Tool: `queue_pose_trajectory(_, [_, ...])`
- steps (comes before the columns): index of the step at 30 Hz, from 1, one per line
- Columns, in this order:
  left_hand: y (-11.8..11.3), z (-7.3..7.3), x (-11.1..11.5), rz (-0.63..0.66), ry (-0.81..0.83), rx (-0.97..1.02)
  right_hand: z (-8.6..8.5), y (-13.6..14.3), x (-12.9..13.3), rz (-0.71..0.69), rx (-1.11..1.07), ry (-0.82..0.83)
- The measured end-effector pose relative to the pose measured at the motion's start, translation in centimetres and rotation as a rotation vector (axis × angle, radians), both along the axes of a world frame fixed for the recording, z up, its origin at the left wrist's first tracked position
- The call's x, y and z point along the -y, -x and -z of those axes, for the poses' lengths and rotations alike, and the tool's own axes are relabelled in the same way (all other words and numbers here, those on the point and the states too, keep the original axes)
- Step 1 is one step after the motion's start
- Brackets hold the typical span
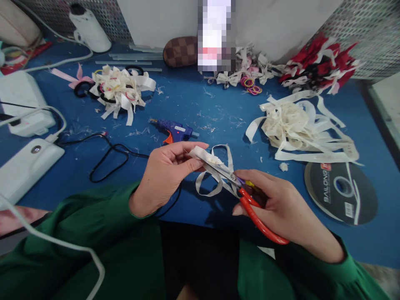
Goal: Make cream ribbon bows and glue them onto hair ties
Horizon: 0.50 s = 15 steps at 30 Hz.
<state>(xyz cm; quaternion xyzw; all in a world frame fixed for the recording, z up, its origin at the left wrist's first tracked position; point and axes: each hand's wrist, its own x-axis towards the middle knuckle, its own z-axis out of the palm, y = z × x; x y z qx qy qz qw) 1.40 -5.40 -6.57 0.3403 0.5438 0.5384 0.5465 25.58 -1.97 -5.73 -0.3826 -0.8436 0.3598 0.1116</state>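
The left hand (170,168) pinches the white ribbon (200,153) over the blue table (196,108); the right hand (283,200) is clamped round the scissors (233,178), which lie along the ribbon. Clean cutting would likely need taut ribbon and a clear left thumb (191,166) (now very near). The checkered pouch (179,51) hides any contents.

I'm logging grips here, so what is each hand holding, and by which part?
Right hand: scissors, by the red handles. Left hand: pale ribbon, pinched near its left end.

Glossy plastic scissor handles (261,225), smooth metal blades (219,169), matt cloth ribbon (197,152), smooth plastic glue gun (175,129)
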Motion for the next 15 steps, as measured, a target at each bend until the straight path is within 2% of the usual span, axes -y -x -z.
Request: queue_pose_trajectory(15, [0.13, 0.0, -0.05, 0.025, 0.0, 0.018, 0.15, -0.34, 0.05, 0.005, -0.026, -0.041])
